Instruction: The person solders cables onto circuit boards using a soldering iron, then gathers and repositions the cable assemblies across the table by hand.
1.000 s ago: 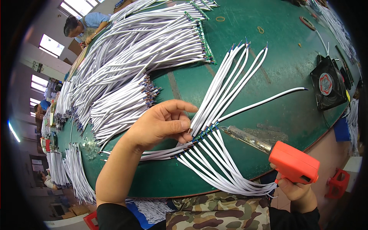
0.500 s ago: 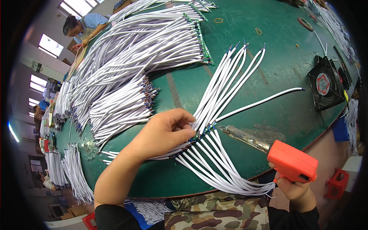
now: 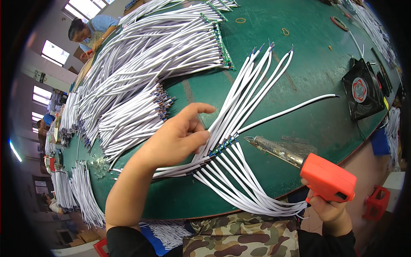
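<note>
White cables [image 3: 226, 115], where exactly are they?

On the green surface [image 3: 274, 132], in front of the person, attached along a narrow green strip [image 3: 222, 147]. One bunch fans out toward the far side, another curves down toward the near edge, and a single cable [image 3: 278, 113] reaches off to the right.

What about the left hand [image 3: 184, 138]?

It is at the left of the strip, over the base of the far bunch. Thumb and forefinger stand apart, with nothing seen pinched between them. The other fingers are curled and partly hidden, so I cannot tell whether they touch a cable.

And the right hand [image 3: 327, 208]?

Wrapped around the handle of a red soldering gun [image 3: 329, 177]. Its metal nose points left, the tip near the strip's right end but apart from it. The ends of the near bunch lie just beside that hand.

Anything else around?

A big heap of similar cables [image 3: 158, 47] covers the far left, small green boards [image 3: 222, 47] along its right side. A black fan [image 3: 361, 94] stands at the right, and two rubber bands [image 3: 240, 20] lie beyond the bunch. Farther back, a co-worker [image 3: 96, 28] leans over.
</note>
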### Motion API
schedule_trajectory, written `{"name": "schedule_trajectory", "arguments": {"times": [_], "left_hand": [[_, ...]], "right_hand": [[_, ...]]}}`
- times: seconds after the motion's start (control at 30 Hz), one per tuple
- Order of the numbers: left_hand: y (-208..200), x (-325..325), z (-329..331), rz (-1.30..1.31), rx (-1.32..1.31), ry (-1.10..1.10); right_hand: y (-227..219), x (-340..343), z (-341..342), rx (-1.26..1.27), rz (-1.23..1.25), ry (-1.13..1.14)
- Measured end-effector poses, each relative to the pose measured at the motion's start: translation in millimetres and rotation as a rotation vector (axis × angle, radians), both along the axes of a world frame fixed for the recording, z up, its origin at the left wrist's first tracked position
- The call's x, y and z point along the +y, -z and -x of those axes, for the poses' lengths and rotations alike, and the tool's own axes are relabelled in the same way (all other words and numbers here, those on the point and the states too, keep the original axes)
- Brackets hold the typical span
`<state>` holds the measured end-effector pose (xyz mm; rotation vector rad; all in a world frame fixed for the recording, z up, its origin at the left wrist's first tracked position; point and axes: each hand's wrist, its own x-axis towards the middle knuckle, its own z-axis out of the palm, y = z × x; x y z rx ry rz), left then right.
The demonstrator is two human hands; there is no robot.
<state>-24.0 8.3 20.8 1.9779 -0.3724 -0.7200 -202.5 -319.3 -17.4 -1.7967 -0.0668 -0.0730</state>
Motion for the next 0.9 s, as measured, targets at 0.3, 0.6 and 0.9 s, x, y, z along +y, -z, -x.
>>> {"name": "schedule_trajectory", "arguments": {"times": [0.3, 0.6, 0.9], "left_hand": [[2, 24, 5, 0.281, 0.365, -0.090], [7, 20, 6, 0.341, 0.486, -0.028], [7, 12, 11, 0.248, 0.387, -0.028]], "right_hand": [[1, 2, 0, 0.000, -0.025, 0.024], [1, 1, -1, 0.022, -0.070, 0.012], [14, -12, 1, -0.143, 0.028, -0.186]]}}
